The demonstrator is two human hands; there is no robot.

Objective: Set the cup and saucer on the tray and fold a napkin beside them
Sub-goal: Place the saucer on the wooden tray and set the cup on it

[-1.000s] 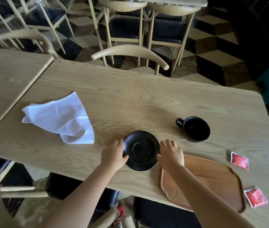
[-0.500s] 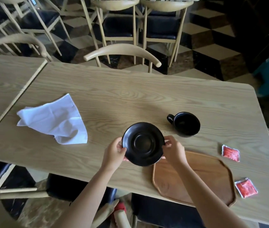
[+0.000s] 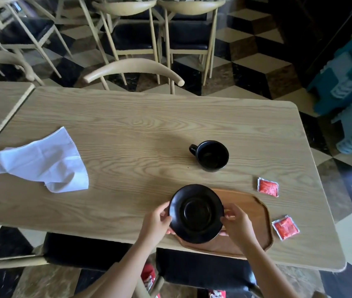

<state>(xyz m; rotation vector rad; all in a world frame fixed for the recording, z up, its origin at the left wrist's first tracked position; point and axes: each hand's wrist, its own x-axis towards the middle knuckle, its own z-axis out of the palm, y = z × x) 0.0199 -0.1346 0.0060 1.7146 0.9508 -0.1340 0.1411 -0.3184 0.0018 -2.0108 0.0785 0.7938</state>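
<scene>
Both hands, left (image 3: 156,219) and right (image 3: 236,221), grip the black saucer (image 3: 196,213) over the tray's (image 3: 254,211) left end; cup (image 3: 210,155) and crumpled napkin (image 3: 43,161) lie on the pale wood-grain desk (image 3: 138,136); chairs (image 3: 134,67) beyond, chequered floor (image 3: 256,67).

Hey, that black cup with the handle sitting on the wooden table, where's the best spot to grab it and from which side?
Judging from this view, take the black cup by its small loop handle, which sticks out toward the cup's left. It stands upright and apart from the other things, so the left hand could come in from that side once it lets go of the black saucer.
</scene>
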